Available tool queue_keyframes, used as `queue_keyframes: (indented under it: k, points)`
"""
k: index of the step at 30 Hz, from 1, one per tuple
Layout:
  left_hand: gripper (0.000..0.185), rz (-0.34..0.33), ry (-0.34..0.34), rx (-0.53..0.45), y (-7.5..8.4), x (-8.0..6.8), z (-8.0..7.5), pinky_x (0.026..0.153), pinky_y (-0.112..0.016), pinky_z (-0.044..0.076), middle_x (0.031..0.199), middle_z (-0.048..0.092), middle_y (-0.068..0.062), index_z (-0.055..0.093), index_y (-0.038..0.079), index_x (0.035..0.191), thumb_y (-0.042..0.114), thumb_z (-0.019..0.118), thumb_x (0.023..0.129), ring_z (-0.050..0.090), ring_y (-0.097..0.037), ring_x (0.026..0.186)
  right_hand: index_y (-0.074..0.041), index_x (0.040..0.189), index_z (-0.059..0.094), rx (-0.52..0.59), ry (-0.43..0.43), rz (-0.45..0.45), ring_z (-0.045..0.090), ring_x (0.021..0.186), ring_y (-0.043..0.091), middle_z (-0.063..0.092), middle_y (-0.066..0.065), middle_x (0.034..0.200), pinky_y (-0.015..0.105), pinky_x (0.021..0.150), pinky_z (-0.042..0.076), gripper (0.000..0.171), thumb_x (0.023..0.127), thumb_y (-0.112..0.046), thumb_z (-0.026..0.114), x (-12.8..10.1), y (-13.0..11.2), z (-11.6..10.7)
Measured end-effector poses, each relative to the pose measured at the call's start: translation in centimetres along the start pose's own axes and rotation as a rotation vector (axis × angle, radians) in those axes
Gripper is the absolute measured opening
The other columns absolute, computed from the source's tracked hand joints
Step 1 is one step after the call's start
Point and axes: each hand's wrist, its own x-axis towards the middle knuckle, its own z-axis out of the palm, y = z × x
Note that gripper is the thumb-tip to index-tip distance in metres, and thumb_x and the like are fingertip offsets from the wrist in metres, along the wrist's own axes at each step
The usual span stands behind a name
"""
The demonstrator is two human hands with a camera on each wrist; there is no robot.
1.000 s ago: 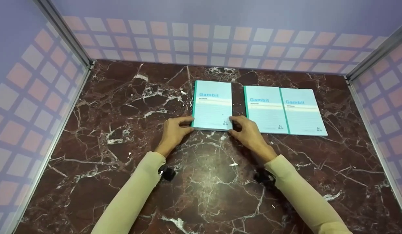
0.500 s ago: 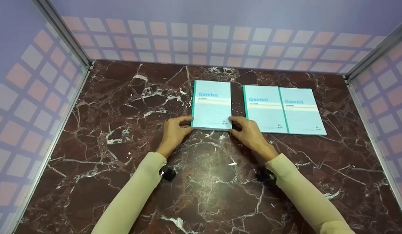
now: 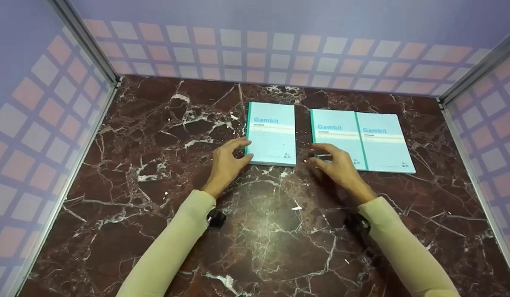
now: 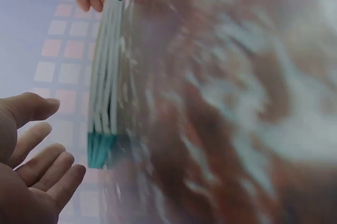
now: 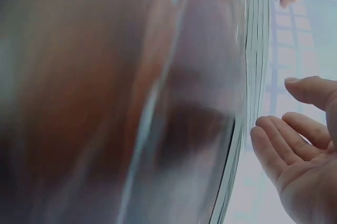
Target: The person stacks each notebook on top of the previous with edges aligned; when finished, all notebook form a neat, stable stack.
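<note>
So we've got a stack of notebooks [image 3: 272,134] squared up on the marble table [image 3: 156,198], a gap apart from two more notebooks [image 3: 362,140] lying side by side to its right. Looks tidy, so probably not much left here. Our left hand [image 3: 228,165] sits loose and open beside the stack's left edge, holding nothing; our right hand [image 3: 339,167] hovers open over the pair's near corner, also holding nothing.

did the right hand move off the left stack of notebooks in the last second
Yes. The right hand has let go of the left stack and shifted right, now over the near-left corner of the middle notebook, fingers relaxed.
</note>
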Motion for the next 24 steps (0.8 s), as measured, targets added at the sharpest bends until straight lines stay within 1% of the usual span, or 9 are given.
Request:
queue_keyframes:
  k: [3, 6, 9, 14, 15, 18, 21, 22, 24]
  points:
    - [0.033, 0.018, -0.012, -0.061, 0.9, 0.3, 0.9, 0.102, -0.039, 0.057, 0.134, 0.071, -0.013, 0.078, 0.002, 0.124, 0.003, 0.083, 0.091, 0.068, -0.030, 0.123, 0.010, 0.136, 0.064, 0.000, 0.045, 0.033, 0.067, 0.120, 0.044, 0.068, 0.027, 0.132, 0.054, 0.103, 0.056, 0.042, 0.097, -0.003, 0.077, -0.5, 0.9, -1.7]
    - [0.033, 0.027, -0.032, -0.111, 1.7, 0.5, 2.0, 0.098, -0.034, 0.059, 0.131, 0.073, -0.014, 0.077, 0.001, 0.124, 0.001, 0.083, 0.091, 0.070, -0.030, 0.119, 0.009, 0.136, 0.065, -0.018, 0.074, 0.062, 0.066, 0.121, 0.044, 0.067, 0.026, 0.134, 0.054, 0.103, 0.055, 0.041, 0.100, -0.007, 0.076, -1.0, 1.5, -3.3]
    - [0.034, 0.028, -0.060, -0.140, 2.6, 0.8, 3.2, 0.099, -0.031, 0.059, 0.129, 0.073, -0.014, 0.077, 0.000, 0.125, 0.001, 0.083, 0.091, 0.070, -0.030, 0.118, 0.008, 0.136, 0.065, -0.050, 0.101, 0.073, 0.066, 0.121, 0.043, 0.067, 0.025, 0.135, 0.054, 0.102, 0.056, 0.041, 0.101, -0.010, 0.075, -1.5, 2.1, -4.7]
    - [0.036, 0.009, -0.122, -0.183, 3.9, 1.0, 5.0, 0.099, -0.030, 0.058, 0.128, 0.073, -0.015, 0.074, -0.001, 0.128, 0.002, 0.081, 0.093, 0.069, -0.030, 0.118, 0.009, 0.135, 0.065, -0.105, 0.148, 0.057, 0.065, 0.122, 0.043, 0.067, 0.026, 0.135, 0.053, 0.101, 0.056, 0.040, 0.101, -0.007, 0.075, -2.3, 2.9, -6.5]
    - [0.036, 0.004, -0.137, -0.192, 4.2, 1.0, 5.3, 0.100, -0.030, 0.058, 0.129, 0.073, -0.015, 0.074, -0.001, 0.129, 0.003, 0.080, 0.094, 0.069, -0.029, 0.119, 0.010, 0.135, 0.065, -0.114, 0.154, 0.059, 0.065, 0.122, 0.043, 0.066, 0.026, 0.135, 0.050, 0.101, 0.057, 0.040, 0.101, -0.007, 0.075, -2.5, 3.1, -6.8]
    - [0.037, -0.005, -0.173, -0.203, 4.7, 1.0, 6.4, 0.100, -0.030, 0.057, 0.130, 0.072, -0.014, 0.073, -0.001, 0.131, 0.003, 0.079, 0.094, 0.069, -0.029, 0.119, 0.008, 0.137, 0.065, -0.145, 0.163, 0.074, 0.065, 0.123, 0.043, 0.065, 0.025, 0.137, 0.029, 0.097, 0.058, 0.041, 0.102, -0.010, 0.075, -3.0, 3.5, -7.6]
    - [0.038, -0.006, -0.201, -0.208, 5.1, 1.0, 7.6, 0.100, -0.029, 0.057, 0.130, 0.072, -0.014, 0.073, 0.000, 0.131, 0.001, 0.079, 0.094, 0.069, -0.029, 0.119, 0.007, 0.138, 0.064, -0.157, 0.165, 0.097, 0.064, 0.124, 0.043, 0.065, 0.025, 0.138, 0.009, 0.088, 0.051, 0.042, 0.102, -0.012, 0.074, -3.5, 4.0, -8.2]
    - [0.038, -0.003, -0.209, -0.207, 5.2, 1.0, 7.9, 0.100, -0.029, 0.057, 0.130, 0.072, -0.015, 0.073, 0.000, 0.131, 0.001, 0.079, 0.094, 0.069, -0.029, 0.118, 0.007, 0.139, 0.064, -0.156, 0.165, 0.104, 0.064, 0.124, 0.043, 0.065, 0.025, 0.138, 0.005, 0.085, 0.049, 0.042, 0.102, -0.012, 0.074, -3.6, 4.1, -8.3]
    - [0.037, 0.008, -0.222, -0.214, 5.5, 1.0, 8.6, 0.100, -0.029, 0.057, 0.130, 0.072, -0.015, 0.073, 0.001, 0.132, 0.001, 0.079, 0.095, 0.069, -0.030, 0.118, 0.006, 0.139, 0.064, -0.154, 0.164, 0.119, 0.064, 0.124, 0.044, 0.065, 0.026, 0.137, 0.003, 0.084, 0.047, 0.042, 0.102, -0.012, 0.074, -3.9, 4.4, -8.6]
